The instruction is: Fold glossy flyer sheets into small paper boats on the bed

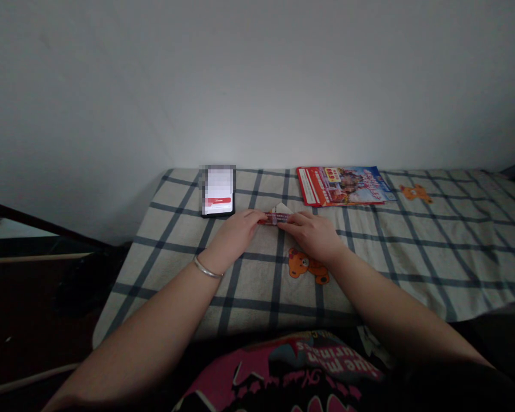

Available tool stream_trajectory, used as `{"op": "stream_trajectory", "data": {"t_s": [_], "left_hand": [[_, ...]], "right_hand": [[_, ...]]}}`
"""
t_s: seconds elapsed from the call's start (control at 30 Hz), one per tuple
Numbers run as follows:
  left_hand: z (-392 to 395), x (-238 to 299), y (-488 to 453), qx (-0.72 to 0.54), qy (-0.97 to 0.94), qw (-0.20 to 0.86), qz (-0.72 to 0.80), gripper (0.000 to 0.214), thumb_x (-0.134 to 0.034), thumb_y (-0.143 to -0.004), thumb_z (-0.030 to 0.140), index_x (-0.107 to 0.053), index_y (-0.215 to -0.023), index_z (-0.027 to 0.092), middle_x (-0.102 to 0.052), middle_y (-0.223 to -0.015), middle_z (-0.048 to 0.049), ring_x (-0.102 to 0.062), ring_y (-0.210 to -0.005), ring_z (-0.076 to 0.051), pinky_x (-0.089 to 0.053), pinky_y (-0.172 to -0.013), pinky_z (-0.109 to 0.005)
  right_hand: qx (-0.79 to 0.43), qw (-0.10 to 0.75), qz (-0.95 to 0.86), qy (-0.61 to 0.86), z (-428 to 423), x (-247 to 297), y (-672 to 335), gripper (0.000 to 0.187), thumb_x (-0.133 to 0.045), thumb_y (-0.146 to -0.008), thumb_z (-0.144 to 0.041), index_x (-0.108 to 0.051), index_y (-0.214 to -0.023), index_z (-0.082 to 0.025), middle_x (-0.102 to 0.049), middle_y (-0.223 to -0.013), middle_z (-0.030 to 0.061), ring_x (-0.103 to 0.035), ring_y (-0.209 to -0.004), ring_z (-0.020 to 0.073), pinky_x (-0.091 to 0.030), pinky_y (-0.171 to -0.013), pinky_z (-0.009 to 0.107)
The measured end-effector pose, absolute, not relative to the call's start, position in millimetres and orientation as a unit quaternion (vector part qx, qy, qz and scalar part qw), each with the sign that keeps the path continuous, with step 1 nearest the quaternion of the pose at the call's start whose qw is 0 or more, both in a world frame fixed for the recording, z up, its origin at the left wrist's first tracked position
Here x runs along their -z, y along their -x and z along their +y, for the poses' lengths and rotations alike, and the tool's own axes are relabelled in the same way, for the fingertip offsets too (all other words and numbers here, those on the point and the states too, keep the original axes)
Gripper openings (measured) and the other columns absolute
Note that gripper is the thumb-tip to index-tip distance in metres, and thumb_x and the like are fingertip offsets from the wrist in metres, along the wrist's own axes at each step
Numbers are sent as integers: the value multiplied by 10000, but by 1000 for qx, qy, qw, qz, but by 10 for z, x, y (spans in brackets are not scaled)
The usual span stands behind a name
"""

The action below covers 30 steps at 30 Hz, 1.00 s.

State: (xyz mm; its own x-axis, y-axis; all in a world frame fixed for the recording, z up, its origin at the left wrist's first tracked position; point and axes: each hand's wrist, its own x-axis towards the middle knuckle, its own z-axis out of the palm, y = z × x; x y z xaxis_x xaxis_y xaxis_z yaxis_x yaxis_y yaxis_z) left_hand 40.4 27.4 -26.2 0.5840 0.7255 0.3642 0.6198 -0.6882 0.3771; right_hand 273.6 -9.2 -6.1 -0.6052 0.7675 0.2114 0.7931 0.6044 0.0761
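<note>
Toward the far edge of the bed (433, 269), left hand (236, 230) and right hand (312, 233) pinch a folded paper strip (277, 217); phone (218, 191) and leaflet (343, 185) lie just beyond.

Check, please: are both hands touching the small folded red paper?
Touching. In the head view the left hand pinches one end of the folded red paper and the right hand pinches the other.

1 head view, forward and down, near checked cloth (412, 240)
</note>
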Motion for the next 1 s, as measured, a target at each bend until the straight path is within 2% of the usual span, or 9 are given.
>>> {"op": "stream_trajectory", "data": {"t_s": [0.3, 0.47, 0.7, 1.0], "left_hand": [[211, 258, -416, -229, -919, 56, 316, 266, -505, -922, 112, -684, -1115, 151, -682, -1226, -72, -603, -1184, -199, -499, -1043, -399], [172, 188, -436, -166, -939, -1, 301, 324, -497, -940, 163, -645, -1229, 149, -648, -1299, -90, -567, -1234, -214, -461, -1063, -413], [72, 57, -467, -125, -935, -57, 327, 322, -544, -942, 187, -634, -1251, 193, -653, -1297, -54, -570, -1204, -252, -430, -1002, -444], [-31, 11, -542, -125, -919, -73, 367, 332, -525, -925, 158, -635, -1236, 197, -655, -1280, -76, -574, -1164, -278, -422, -931, -466]], "right_hand": [[70, 95, -876, 468, -112, 62, -2685, 317, -511, -956, -224, -685, -1210, -296, -679, -1050, 68, -573, -926, 209, -360, -625, 299], [63, 96, -877, 467, -110, 59, -2680, 319, -511, -944, -214, -695, -1196, -284, -678, -1042, 72, -568, -930, 216, -375, -645, 312], [64, 99, -876, 467, -99, 67, -2672, 313, -502, -949, -228, -696, -1188, -284, -682, -1026, 71, -564, -936, 223, -380, -661, 314], [40, 100, -873, 476, -101, 51, -2663, 303, -524, -932, -222, -711, -1165, -273, -685, -1036, 73, -564, -956, 226, -405, -681, 313]]}}
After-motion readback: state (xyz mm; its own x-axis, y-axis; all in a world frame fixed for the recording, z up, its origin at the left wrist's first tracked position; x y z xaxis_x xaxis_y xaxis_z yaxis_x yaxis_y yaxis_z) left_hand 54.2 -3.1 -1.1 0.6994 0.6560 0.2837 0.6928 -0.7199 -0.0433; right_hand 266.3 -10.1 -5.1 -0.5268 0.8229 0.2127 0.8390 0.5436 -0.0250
